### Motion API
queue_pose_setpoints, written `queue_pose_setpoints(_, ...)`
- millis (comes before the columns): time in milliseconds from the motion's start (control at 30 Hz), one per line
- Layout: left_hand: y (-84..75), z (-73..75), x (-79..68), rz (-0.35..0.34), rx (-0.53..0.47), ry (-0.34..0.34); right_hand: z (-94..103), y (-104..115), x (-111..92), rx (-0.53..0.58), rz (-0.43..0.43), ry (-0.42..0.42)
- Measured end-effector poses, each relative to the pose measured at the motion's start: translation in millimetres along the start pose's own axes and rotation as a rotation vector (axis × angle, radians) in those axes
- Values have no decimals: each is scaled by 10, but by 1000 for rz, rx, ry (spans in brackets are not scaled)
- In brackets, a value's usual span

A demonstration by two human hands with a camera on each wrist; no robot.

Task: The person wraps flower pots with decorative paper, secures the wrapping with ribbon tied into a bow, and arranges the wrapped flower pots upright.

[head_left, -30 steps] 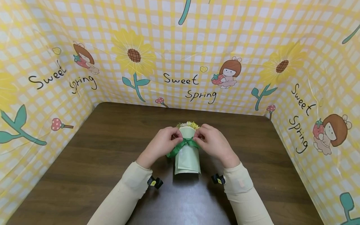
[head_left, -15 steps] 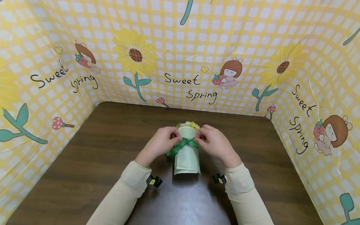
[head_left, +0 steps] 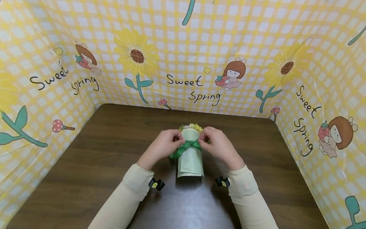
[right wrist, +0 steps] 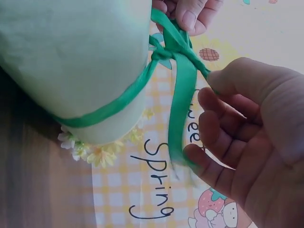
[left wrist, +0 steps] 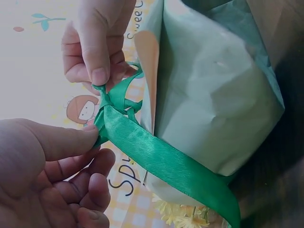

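A small bouquet wrapped in pale green paper point(head_left: 192, 162) lies on the table, its yellow and white flowers point(head_left: 194, 127) at the far end. Round the wrap runs a green satin ribbon point(head_left: 189, 144), knotted in front with loops. My left hand point(head_left: 167, 142) pinches the ribbon's left part between thumb and fingers, and a wide tail point(left wrist: 161, 161) hangs from the knot in the left wrist view. From the other side my right hand point(head_left: 216, 144) pinches the ribbon too. The right wrist view shows a twisted strand running to the right thumb point(right wrist: 232, 78) and a loose tail point(right wrist: 183, 109) hanging beside it.
The dark wooden table point(head_left: 114, 165) extends on all sides of the bouquet. A yellow checked cloth point(head_left: 186, 47) with printed flowers and words encloses its back and sides. A small black camera point(head_left: 156, 184) sits at the left wrist, another point(head_left: 222, 182) at the right.
The hands have drawn slightly apart, the ribbon's bow looking smaller and tighter between them. The bouquet stays in place.
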State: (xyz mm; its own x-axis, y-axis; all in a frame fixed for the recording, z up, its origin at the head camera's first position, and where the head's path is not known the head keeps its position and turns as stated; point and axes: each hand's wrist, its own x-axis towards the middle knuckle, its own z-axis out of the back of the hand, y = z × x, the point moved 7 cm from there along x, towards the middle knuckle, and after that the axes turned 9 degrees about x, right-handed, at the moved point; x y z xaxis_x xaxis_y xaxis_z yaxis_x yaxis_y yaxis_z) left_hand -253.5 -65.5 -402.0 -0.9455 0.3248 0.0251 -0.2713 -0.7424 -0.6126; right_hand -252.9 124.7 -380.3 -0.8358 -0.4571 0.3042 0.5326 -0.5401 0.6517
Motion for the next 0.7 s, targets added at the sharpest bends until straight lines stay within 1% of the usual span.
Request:
queue_pose_setpoints(133, -10, -5, -2, -9, 8, -3, -13, 13, 0, 11, -3, -10)
queue_pose_setpoints(367, -30, 6, 4, -24, 27, -18, -36, 15, 8, 19, -44, -19)
queue_pose_setpoints(500, -39, -2, 7, -34, 43, -23, -49, 42, 14, -3, -18, -22)
queue_pose_setpoints(600, -45, -19, 3, -37, 52, -20, -62, 54, 6, -49, 9, -25)
queue_pose_setpoints(700, -46, -26, -4, -39, 60, -22, -70, 55, -4, -82, 13, -29)
